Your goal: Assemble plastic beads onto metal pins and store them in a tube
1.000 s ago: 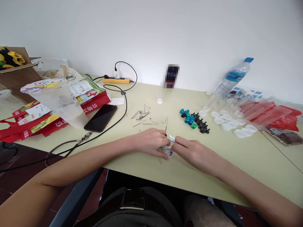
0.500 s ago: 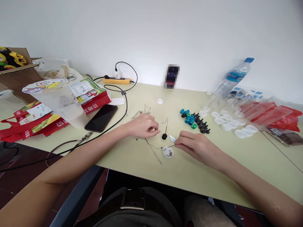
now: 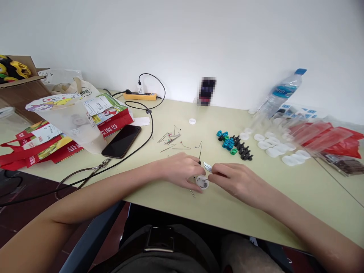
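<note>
Pinching thin metal rods (image 3: 207,167) in right hand (image 3: 234,180), just right of white cap (image 3: 200,185) on near surface (image 3: 222,212); curving left hand (image 3: 182,169) around its left rim, unclear whether clamped there.

Dark belt (image 3: 186,240), rectangular buckle (image 3: 159,239)

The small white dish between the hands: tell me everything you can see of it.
The white dish is small, round and shallow, apparently plastic. It lies flat on the table, open side up, holding several small grey, metallic-looking bits. The left hand curves around its left side, seemingly touching it. A thin rod from the right hand appears to reach over it; contact cannot be told.
</note>
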Tool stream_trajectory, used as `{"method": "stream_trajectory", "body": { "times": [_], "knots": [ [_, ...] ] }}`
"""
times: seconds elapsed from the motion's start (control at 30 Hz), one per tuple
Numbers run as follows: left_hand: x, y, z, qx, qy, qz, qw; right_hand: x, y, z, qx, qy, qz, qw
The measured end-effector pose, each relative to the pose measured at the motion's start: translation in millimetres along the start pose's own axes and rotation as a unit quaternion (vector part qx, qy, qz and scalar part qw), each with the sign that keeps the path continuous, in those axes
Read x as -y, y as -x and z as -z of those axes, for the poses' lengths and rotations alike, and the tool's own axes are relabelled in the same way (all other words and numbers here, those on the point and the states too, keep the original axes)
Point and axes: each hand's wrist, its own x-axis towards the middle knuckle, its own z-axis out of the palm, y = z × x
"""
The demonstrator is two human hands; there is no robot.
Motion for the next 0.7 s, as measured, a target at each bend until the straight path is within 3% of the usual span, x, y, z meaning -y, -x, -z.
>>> {"method": "stream_trajectory", "body": {
  "times": [0.7],
  "knots": [
    [1.1,0.2,-3.7,0.013,-0.031,0.014,0.999,0.6,1.7,1.7,-0.008,0.03,0.007,1.0]
  ]
}}
